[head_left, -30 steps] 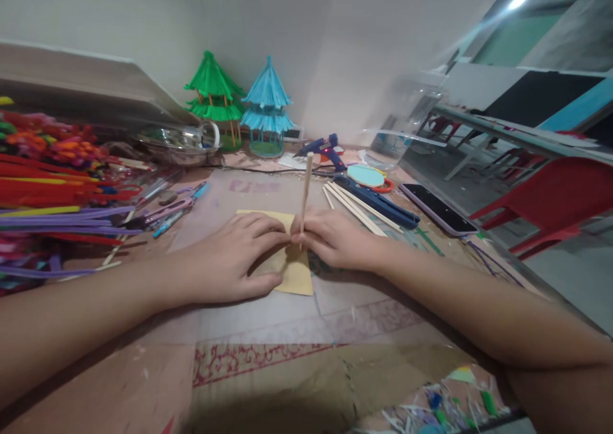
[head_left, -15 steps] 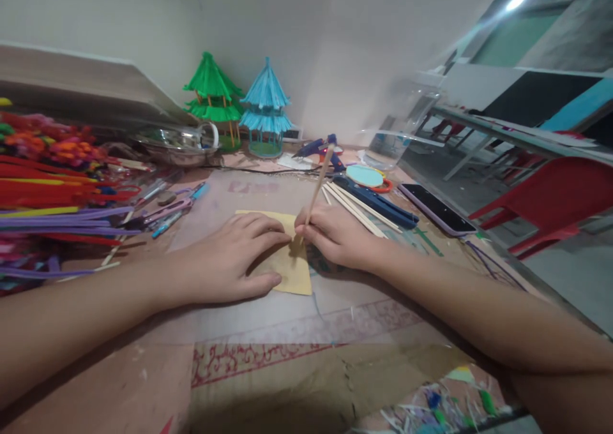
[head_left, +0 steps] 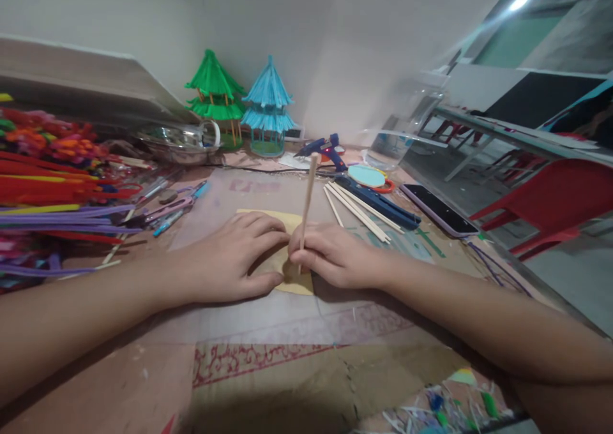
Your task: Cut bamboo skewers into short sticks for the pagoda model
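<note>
A thin wooden stick stands nearly upright, its lower end set on a yellow-tan paper sheet near the middle of the surface. The right hand has its grip pinched on the stick's lower part, fingers curled close around it. The left hand lies flat on the sheet, fingers spread and pressing it down, its fingertips just beside the stick.

Just right of the stick, a few more wooden sticks lie side by side, next to a long dark blue tool. Beyond them are a round teal disc with an orange rim and a dark smartphone lying flat. A blue hot glue gun rests farther back. Near the wall stand a green model pagoda and a blue model pagoda, with a shiny metal bowl to their left. A heap of pipe cleaners in red, purple, orange and yellow fills the left side, with pens beside it.

The surface is covered with worn cardboard and a patterned sheet, with coloured scraps at the near right edge. The wall behind is plain white. To the right are a red plastic chair and a grey floor. Faint red lettering on the cardboard behind the sheet is too blurred to read.
</note>
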Demonstrator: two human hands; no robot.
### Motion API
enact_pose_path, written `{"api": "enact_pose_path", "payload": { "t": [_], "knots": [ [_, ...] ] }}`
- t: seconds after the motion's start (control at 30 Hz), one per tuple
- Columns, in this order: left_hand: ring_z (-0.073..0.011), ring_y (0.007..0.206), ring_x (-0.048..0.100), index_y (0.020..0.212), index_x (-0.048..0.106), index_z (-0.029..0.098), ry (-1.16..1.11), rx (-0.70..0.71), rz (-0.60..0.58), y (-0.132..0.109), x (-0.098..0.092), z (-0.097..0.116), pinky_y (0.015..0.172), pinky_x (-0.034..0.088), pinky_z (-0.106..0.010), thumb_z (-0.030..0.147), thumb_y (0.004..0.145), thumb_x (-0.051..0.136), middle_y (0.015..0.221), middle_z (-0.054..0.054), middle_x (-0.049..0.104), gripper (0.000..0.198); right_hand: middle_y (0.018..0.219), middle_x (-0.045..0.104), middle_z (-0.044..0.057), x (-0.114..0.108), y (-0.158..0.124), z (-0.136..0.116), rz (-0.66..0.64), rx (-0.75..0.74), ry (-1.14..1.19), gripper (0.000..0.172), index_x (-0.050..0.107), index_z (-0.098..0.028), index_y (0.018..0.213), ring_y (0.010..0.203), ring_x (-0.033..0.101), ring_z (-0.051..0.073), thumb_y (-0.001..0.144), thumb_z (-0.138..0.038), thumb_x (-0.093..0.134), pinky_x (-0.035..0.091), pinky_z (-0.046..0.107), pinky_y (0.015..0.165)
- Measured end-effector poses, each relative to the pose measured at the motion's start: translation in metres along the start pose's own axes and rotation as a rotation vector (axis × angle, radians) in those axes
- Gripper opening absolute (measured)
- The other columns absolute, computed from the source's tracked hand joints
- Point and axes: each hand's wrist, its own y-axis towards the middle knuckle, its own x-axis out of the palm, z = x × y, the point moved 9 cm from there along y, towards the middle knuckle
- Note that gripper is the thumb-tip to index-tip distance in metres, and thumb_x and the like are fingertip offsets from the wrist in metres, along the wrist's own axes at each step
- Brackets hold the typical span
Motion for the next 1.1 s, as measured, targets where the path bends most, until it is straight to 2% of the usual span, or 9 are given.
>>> {"api": "enact_pose_path", "payload": {
  "t": [0.2,0.3,0.4,0.5,0.57,0.67,0.8,0.9,1.1],
  "knots": [
    [-0.0306,0.123,0.047,0.126,0.057,0.014,0.006,-0.023,-0.011,0.001,0.0,-0.002,0.108,0.035,-0.048,0.042,0.088,0.051,0.13,-0.014,0.055,0.048,0.079,0.066,0.007,-0.005,0.001,0.025,0.031,0.172,-0.105,0.023,0.055,-0.018,0.085,0.078,0.059,0.02,0.098,-0.027,0.038,0.046,0.032,0.074],
    [-0.0297,0.12,0.049,0.12,0.06,0.015,-0.001,-0.009,-0.002,0.001,0.0,-0.001,0.106,0.036,-0.047,0.041,0.089,0.049,0.126,-0.013,0.057,0.042,0.079,0.066,0.005,0.001,0.002,0.009,-0.021,0.079,0.042,0.026,0.054,-0.019,0.085,0.077,0.06,0.017,0.099,-0.028,0.035,0.047,0.029,0.074],
    [-0.0294,0.12,0.049,0.12,0.061,0.016,0.002,-0.007,0.015,0.001,-0.001,-0.001,0.106,0.036,-0.046,0.041,0.089,0.049,0.124,-0.013,0.057,0.041,0.081,0.066,0.008,0.002,0.004,0.007,-0.048,0.042,-0.005,0.023,0.055,-0.019,0.081,0.08,0.06,0.02,0.096,-0.026,0.039,0.046,0.032,0.077],
    [-0.0307,0.123,0.048,0.126,0.058,0.015,0.003,-0.029,0.0,0.0,0.0,-0.002,0.108,0.035,-0.047,0.042,0.088,0.052,0.129,-0.014,0.055,0.047,0.073,0.063,0.007,-0.009,0.003,0.038,0.059,0.252,-0.064,0.017,0.055,-0.019,0.077,0.075,0.058,0.022,0.091,-0.026,0.047,0.044,0.035,0.075],
    [-0.0313,0.124,0.047,0.127,0.057,0.015,-0.001,-0.05,-0.014,0.0,0.0,-0.004,0.108,0.035,-0.047,0.043,0.089,0.051,0.131,-0.014,0.055,0.048,0.066,0.059,0.003,-0.017,-0.002,0.06,0.19,0.403,0.127,0.018,0.052,-0.02,0.075,0.066,0.056,0.019,0.091,-0.029,0.049,0.043,0.032,0.069],
    [-0.0316,0.125,0.046,0.129,0.056,0.015,-0.003,-0.062,-0.023,0.0,0.001,-0.005,0.108,0.035,-0.049,0.044,0.089,0.051,0.132,-0.014,0.054,0.049,0.059,0.056,-0.001,-0.016,-0.01,0.082,0.398,0.566,0.724,0.023,0.05,-0.021,0.074,0.055,0.053,0.013,0.093,-0.033,0.047,0.043,0.026,0.06],
    [-0.0315,0.126,0.046,0.131,0.055,0.016,-0.008,-0.066,-0.016,-0.001,0.002,-0.007,0.108,0.035,-0.049,0.043,0.088,0.051,0.133,-0.013,0.054,0.051,0.057,0.059,0.0,0.006,-0.011,0.087,0.424,0.729,1.305,0.024,0.053,-0.018,0.071,0.049,0.052,0.01,0.092,-0.025,0.043,0.042,0.021,0.054],
    [-0.0314,0.126,0.046,0.131,0.055,0.016,-0.01,-0.073,-0.018,-0.001,0.002,-0.007,0.108,0.035,-0.049,0.044,0.089,0.05,0.134,-0.013,0.054,0.05,0.057,0.06,0.001,0.01,-0.012,0.085,0.403,0.775,1.414,0.028,0.053,-0.017,0.069,0.049,0.053,0.01,0.093,-0.022,0.038,0.043,0.021,0.055],
    [-0.0318,0.125,0.047,0.129,0.056,0.015,-0.019,-0.072,-0.009,-0.001,0.0,-0.006,0.107,0.036,-0.05,0.043,0.089,0.049,0.132,-0.014,0.055,0.049,0.054,0.057,0.0,0.01,-0.011,0.084,0.383,0.792,1.394,0.03,0.049,-0.019,0.066,0.047,0.051,0.011,0.093,-0.023,0.035,0.042,0.024,0.057]
  ]
}}
